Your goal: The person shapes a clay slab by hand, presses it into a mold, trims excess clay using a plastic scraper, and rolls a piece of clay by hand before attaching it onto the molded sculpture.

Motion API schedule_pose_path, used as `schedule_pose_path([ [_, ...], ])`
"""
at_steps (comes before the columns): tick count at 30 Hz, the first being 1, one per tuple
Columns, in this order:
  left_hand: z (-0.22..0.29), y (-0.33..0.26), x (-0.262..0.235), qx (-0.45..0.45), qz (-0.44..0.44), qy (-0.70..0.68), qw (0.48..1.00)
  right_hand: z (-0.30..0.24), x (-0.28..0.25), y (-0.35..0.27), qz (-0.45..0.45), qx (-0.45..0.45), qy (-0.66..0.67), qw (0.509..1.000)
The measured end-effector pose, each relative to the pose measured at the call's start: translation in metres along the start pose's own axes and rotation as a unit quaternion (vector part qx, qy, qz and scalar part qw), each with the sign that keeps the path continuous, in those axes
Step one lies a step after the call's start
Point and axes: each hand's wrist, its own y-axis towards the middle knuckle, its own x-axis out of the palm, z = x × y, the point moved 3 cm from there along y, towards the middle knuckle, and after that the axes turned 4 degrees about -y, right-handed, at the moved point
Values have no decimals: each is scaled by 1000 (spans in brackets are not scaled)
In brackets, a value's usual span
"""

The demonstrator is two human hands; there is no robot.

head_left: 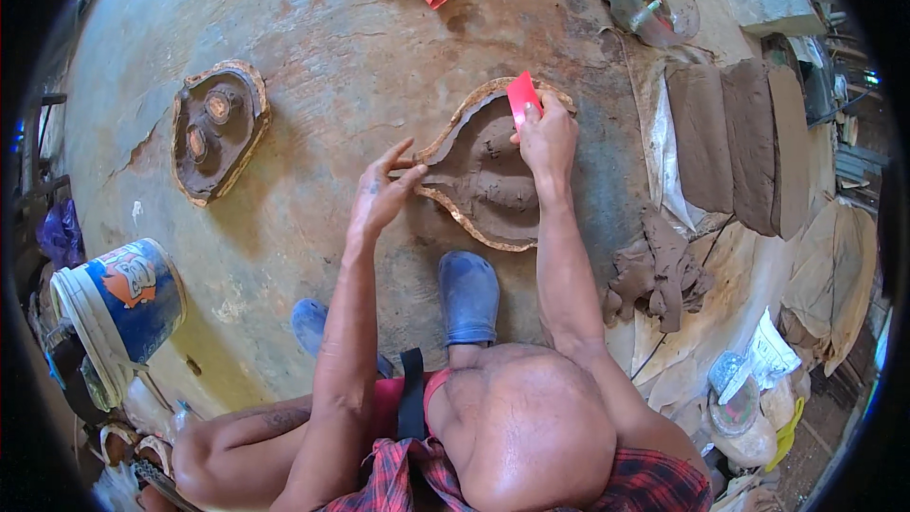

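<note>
Clay [504, 193] in a mould [490, 239], left fingers [397, 153] parted at its rim, right fingers [532, 117] around a pink scraper [521, 94]

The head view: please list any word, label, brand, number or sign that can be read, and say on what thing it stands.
There is no text I can quote.
Blue-and-white bucket: a printed picture; any lettering is too small and blurred to read.
White packet: faint marks, too small to read.
Red flat tool in the right hand: no lettering that I can make out.
</note>
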Motion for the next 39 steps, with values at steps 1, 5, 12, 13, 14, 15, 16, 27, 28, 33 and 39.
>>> schedule_pose_path([
  [1,5,-3,4,5,-12,13,1000,0,3,1,-8,10,-3,1000],
  [5,16,-2,7,67,9,97,993,-11,9,-4,-5,-3,-5,1000],
  [12,8,3,16,83,9,96,992,-4,23,-3,-17,-24,-33,999],
  [13,7,3,16,87,11,96,991,-6,25,-4,-15,-44,-32,998],
  [14,5,4,16,91,13,97,991,-6,26,-5,-16,-44,-32,998],
  [15,4,5,16,90,14,97,991,-7,27,-6,-27,-52,-34,998],
  [16,3,5,15,99,18,100,990,-9,28,-8,-37,-60,-36,997],
  [27,1,7,16,107,26,94,990,-21,33,-36,-62,-105,-77,990],
  [28,1,7,16,107,27,96,989,-21,33,-39,-59,-111,-83,989],
  [33,1,8,17,100,31,90,990,-13,43,-52,-77,-97,-55,991],
  [39,10,6,15,91,29,102,990,-14,46,-74,-66,-93,-34,993],
])
